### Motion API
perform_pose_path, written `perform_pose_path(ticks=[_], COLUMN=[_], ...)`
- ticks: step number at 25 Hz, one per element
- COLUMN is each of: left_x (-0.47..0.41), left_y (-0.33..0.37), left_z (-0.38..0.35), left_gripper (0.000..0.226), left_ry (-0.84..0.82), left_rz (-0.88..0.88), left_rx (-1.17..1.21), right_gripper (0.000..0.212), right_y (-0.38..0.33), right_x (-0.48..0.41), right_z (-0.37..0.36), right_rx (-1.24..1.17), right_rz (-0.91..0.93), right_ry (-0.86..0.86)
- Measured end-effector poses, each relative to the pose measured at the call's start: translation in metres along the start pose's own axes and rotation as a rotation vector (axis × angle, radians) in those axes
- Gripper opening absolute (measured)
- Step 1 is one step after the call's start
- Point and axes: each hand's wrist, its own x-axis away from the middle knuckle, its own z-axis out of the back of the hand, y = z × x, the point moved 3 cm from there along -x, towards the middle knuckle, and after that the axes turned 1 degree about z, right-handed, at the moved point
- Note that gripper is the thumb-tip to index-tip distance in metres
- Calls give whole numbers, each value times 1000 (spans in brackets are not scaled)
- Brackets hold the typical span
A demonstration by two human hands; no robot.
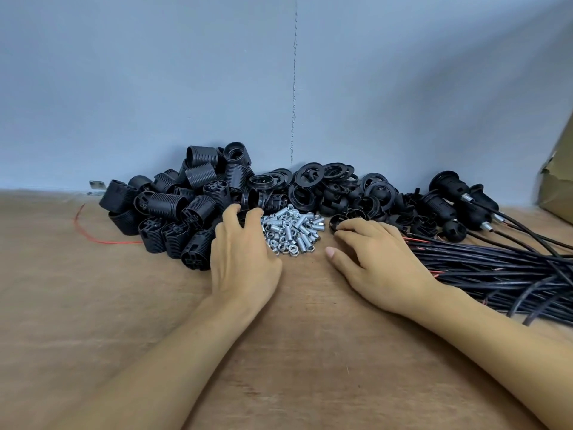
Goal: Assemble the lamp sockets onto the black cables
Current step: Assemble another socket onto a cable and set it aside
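Note:
A heap of black threaded lamp socket shells (173,206) lies at the back left of the wooden table (93,305). My left hand (245,259) reaches into its right edge, with finger and thumb curled round one black socket part (244,218). My right hand (375,262) rests on the table with bent fingertips touching a black socket cap (336,221); its thumb stays apart on the table. A bundle of black cables (496,271) lies to the right of that hand. Several sockets fitted on cables (449,193) lie at the back right.
Between my hands sits a pile of silver threaded tubes and nuts (294,232). Black rings (310,178) and caps (369,201) are heaped along the grey wall. A loose red wire (93,238) lies at the left, a cardboard box (558,181) at the far right.

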Motion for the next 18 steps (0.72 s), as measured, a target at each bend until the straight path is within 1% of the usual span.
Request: perform_pose_path(ticks=[2,8,10,14,16,18], left_x=[-1,-3,-3,-2,-1,1], left_y=[-1,-3,-4,-4,-3,-1], left_z=[-1,-3,-3,-2,0,4], left_gripper=[59,52,52,53,51,48], left_ry=[-14,32,47,92,120,166], left_rz=[10,-53,-52,-51,-40,-46], left_rx=[24,137,157,177,186,183], right_gripper=[47,45,41,21,16,15], right_y=[0,0,-1,-7,-13,-19], right_x=[1,2,3,9,14,16], right_z=[2,3,7,18,21,21], right_rx=[-30,-70,-140,-290,-301,-253], right_rz=[4,1,19,161,261,337], right_ry=[26,56,108,235,226,185])
